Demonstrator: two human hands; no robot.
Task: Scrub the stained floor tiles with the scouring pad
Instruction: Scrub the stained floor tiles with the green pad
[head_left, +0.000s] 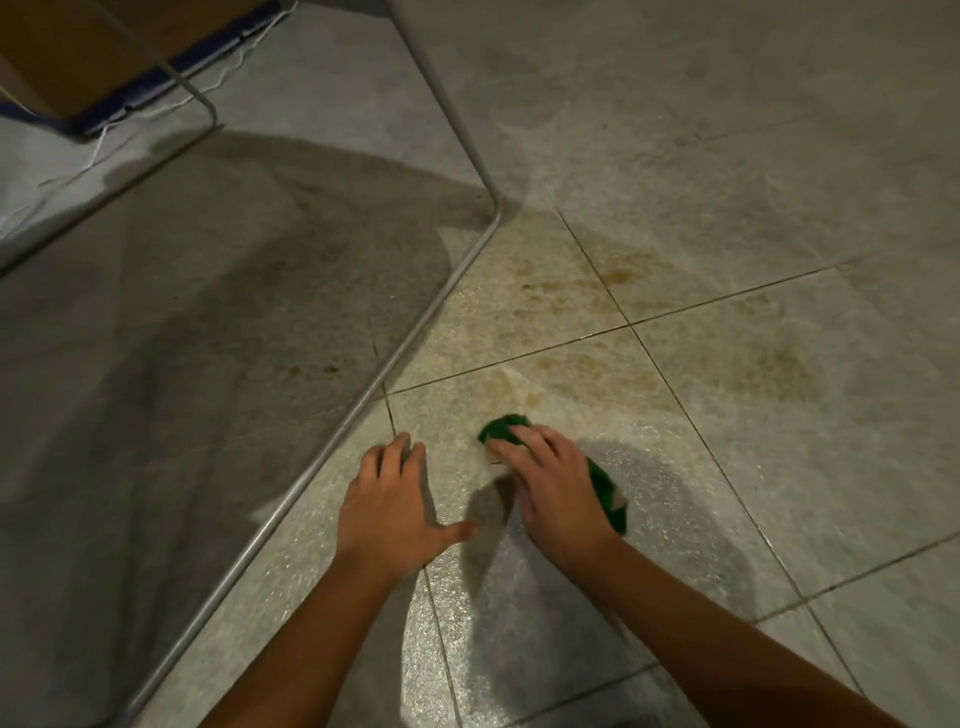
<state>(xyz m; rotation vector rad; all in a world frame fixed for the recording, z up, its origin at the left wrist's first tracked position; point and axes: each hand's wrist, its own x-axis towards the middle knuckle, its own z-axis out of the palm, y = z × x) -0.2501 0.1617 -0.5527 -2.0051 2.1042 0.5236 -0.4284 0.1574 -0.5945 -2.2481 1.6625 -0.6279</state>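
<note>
Since only the head view is given, everything here comes from it: the person leans over a grey speckled floor (727, 519) with both bare forearms reaching forward. The right hand (556, 488) lies on top of the green pad (506, 427), its fingers (535, 441) spread and nearly straight across it, pressing it flat to the tile; whether the thumb hooks under cannot be told. One end of the pad shows beyond the fingertips, the other pokes out at the outer side of the hand near the wrist. The left hand (387, 499) holds nothing: it rests palm down on the same tile, fingers apart, thumb stretched toward the right hand, with a gap of bare tile between the two. Its fingertips lie just beside a thin metal tube (405, 343) that runs slantwise across the floor, bends upward and rises out of the top of the view. Brownish stains (613, 270) mark the tiles ahead of the pad, around the crossing of the grout lines, and a fainter smear lies just past the pad. The floor left of the tube is in deep shadow. At the upper left sits a cardboard box (78, 52) with a dark blue edge, and a white cord (156, 109) trails beside it.
</note>
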